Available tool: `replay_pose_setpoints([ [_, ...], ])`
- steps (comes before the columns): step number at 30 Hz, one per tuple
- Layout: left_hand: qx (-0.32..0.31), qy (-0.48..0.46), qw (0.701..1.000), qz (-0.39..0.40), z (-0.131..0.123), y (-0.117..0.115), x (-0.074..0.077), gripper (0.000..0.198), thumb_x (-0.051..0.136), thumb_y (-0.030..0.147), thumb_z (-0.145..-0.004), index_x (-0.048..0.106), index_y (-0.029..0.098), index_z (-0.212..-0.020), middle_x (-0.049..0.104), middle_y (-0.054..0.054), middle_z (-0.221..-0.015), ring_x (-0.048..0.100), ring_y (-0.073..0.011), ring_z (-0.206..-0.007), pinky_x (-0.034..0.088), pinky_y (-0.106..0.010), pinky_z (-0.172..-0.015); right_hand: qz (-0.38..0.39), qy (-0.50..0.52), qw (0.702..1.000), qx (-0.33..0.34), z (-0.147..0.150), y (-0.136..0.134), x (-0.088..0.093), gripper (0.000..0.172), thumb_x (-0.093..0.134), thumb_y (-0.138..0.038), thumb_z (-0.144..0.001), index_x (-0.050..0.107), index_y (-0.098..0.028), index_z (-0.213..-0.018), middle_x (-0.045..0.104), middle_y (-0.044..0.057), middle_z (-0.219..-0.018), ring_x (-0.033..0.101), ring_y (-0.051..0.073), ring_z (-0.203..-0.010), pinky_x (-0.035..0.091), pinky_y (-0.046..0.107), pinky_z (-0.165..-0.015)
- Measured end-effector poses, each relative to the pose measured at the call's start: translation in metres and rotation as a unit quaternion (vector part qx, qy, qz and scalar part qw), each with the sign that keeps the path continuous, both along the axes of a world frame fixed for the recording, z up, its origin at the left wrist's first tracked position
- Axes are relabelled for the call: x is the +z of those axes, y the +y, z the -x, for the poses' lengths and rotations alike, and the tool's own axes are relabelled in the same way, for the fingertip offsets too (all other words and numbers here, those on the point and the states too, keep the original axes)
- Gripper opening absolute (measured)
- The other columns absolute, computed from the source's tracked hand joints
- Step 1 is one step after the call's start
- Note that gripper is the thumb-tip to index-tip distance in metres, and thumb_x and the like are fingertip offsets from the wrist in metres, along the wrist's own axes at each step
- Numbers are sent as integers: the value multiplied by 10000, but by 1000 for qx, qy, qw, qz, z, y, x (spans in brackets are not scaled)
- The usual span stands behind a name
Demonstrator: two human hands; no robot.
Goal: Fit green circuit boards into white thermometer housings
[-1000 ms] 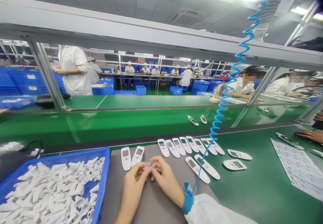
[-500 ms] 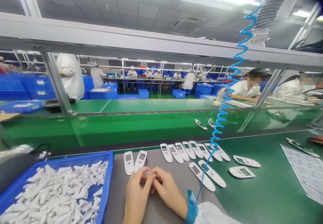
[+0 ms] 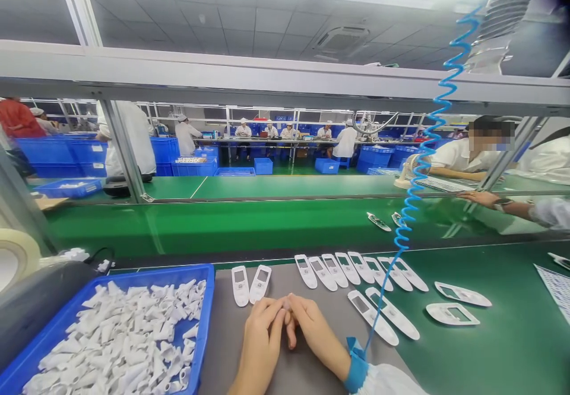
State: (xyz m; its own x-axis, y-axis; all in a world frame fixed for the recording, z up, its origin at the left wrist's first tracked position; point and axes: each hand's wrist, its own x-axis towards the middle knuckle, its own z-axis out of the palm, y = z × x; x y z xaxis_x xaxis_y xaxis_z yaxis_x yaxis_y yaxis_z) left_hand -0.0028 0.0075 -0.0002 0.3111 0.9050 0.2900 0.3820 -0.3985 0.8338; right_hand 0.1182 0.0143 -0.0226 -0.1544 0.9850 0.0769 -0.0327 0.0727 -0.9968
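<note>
white plastic casings (image 3: 240,286): smooth, seemingly semi-gloss | blue plastic tray (image 3: 155,271): glossy | green bench mat (image 3: 499,347): smooth, sheeny

Our hands (image 3: 289,329) rest together on the grey mat (image 3: 220,347), with a narrow strip of free mat to their left before the blue tray (image 3: 133,276) of white plastic parts (image 3: 129,335). Straight ahead, white plastic casings (image 3: 333,270) lie in a row and bar a forward reach. On the right, the coiled blue cord (image 3: 414,199) rises from our wrist across that row.
</note>
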Motion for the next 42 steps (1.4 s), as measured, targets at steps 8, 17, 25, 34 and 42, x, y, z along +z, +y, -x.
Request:
replay_pose_setpoints([
  [8, -4, -4, 1000, -16, 0, -2, 4, 315, 329, 269, -836, 579, 216, -1021, 542, -66, -889, 508, -174, -843, 398, -289, -761, -30, -22, 999, 2, 6, -6, 7, 418, 315, -485, -822, 489, -161, -622, 482, -35, -380, 452, 97, -364, 367, 205, -428],
  [17, 27, 9, 999, -46, 2, -2, 0, 313, 358, 262, -817, 589, 230, -1026, 540, -68, -811, 521, -187, -775, 430, -306, -700, -47, -53, 997, 11, 7, -3, 6, 374, 349, -488, -806, 465, -164, -658, 460, -52, -393, 436, 87, -346, 349, 189, -392],
  [25, 18, -35, 999, -20, 0, -2, 0, 319, 372, 287, -809, 589, 196, -1023, 561, -84, -848, 539, -184, -794, 456, -282, -703, -57, -79, 995, -3, 9, -4, 4, 419, 313, -549, -787, 450, -174, -660, 405, -77, -354, 364, 74, -297, 309, 182, -349],
  [34, 8, -40, 999, -33, -1, -5, 7, 318, 396, 340, -802, 624, 193, -968, 579, -69, -769, 556, -182, -753, 448, -269, -694, -47, -70, 996, -2, 9, -4, 4, 500, 247, -600, -778, 433, -176, -588, 398, -66, -329, 355, 68, -284, 279, 178, -334],
  [42, 17, -39, 998, -52, -1, -4, 4, 315, 386, 327, -808, 622, 196, -970, 560, -51, -714, 551, -161, -681, 438, -249, -654, -17, -11, 1000, 1, 10, -8, 2, 539, 228, -629, -761, 431, -174, -555, 423, -42, -334, 357, 69, -286, 276, 178, -321],
])
